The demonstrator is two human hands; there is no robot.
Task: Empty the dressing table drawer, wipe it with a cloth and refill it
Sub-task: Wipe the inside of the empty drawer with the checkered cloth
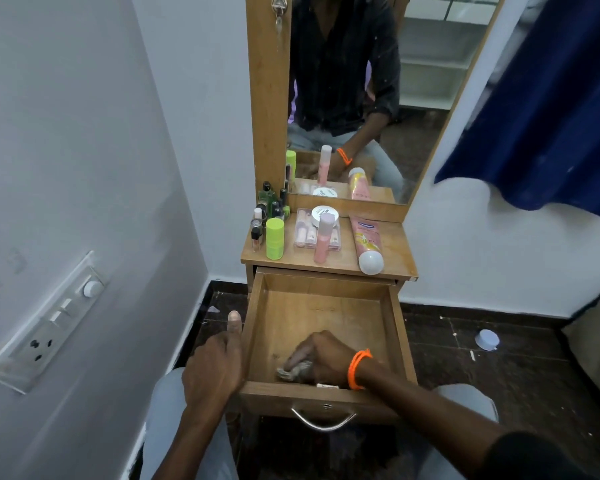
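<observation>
The left hand (212,362), nearest the camera at seven o'clock, steadies the drawer (394,327) from outside, with the palm against its left wall and the thumb straight up. Whether the other fingers curl round the front corner cannot be told. The drawer stands pulled out below the tabletop (397,251), emptied. Inside it at six o'clock, the right hand (321,353) presses its curled fingers onto one crumpled cloth (293,370) at the front wall.

The likely risk is a hard push jolting the table and toppling the upright bottles at twelve o'clock, or sending the lying tube (366,242) rolling off the edge.

On top there are one green bottle (274,238), one pink bottle (324,240), one round jar (323,215), one clear palette case (303,233), one tube, and a cluster of small bottles (267,209) too crowded to count.
</observation>
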